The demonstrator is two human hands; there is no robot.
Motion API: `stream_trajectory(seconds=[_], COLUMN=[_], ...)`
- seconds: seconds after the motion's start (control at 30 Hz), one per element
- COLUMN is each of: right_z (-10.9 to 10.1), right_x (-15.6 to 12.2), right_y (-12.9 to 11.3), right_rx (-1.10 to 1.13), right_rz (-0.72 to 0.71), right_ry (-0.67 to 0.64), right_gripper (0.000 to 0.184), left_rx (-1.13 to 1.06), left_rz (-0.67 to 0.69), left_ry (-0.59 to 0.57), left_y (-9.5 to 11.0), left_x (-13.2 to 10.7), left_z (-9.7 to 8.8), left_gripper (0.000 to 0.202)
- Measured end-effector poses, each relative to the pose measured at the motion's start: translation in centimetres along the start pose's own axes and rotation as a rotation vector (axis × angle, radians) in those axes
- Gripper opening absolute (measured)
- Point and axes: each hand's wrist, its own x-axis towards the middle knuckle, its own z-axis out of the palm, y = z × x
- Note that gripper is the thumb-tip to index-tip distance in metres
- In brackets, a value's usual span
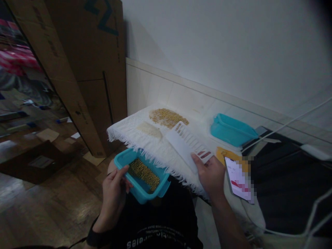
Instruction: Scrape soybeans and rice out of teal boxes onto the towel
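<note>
My left hand (114,190) grips the rim of a teal plastic tub (135,186) with yellowish beans (144,173) in it, held just below the fringed edge of a white cloth (145,143). My right hand (210,174) is closed on the handle end of a white slotted scraper (185,143) that lies on the cloth. A pile of beans (167,117) and a smaller pile of white grains (149,129) sit on the cloth beyond the scraper.
A second teal tub (230,129) stands at the back right of the cloth. A phone (238,180) with a lit screen lies right of my right hand. Tall cardboard boxes (85,69) lean on the wall at left. White cables (287,122) cross a dark surface at right.
</note>
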Motion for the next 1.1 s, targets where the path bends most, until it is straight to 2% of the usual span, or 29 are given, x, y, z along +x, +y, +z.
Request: stream_trajectory(seconds=[0.13,0.2,0.27,0.47,0.63,0.73,0.87,1.1], right_z=[-2.2,-2.7,-2.6,1.3,4.3,4.4,3.1,1.1], right_x=[2.0,2.0,1.5,0.3,2.2,3.6,4.7,6.0], right_y=[2.6,2.9,2.2,-0.4,1.2,2.6,4.2,6.8], right_rx=[-0.121,-0.125,-0.062,0.231,0.316,0.330,0.328,0.215], right_rz=[0.025,0.043,0.045,0.070,0.131,0.177,0.191,0.235], right_ry=[0.116,0.136,0.098,-0.207,-0.295,-0.291,-0.245,-0.092], right_gripper=[0.032,0.033,0.032,0.028,0.027,0.030,0.036,0.038], left_rx=[-0.005,-0.001,0.001,0.039,0.065,0.062,0.064,0.060], left_rz=[-0.021,-0.028,-0.029,-0.026,-0.021,-0.003,-0.006,-0.029], left_ry=[0.004,0.000,-0.005,-0.032,-0.041,-0.046,-0.057,-0.045], left_y=[-0.4,-0.5,-0.7,-0.8,-0.7,-0.7,-0.8,-0.8], left_x=[-0.2,-0.4,-0.6,-1.2,-1.4,-1.5,-1.5,-1.7], left_z=[0.0,0.0,0.2,0.7,0.9,0.8,0.9,0.9], left_gripper=[0.034,0.034,0.034,0.037,0.037,0.036,0.037,0.037])
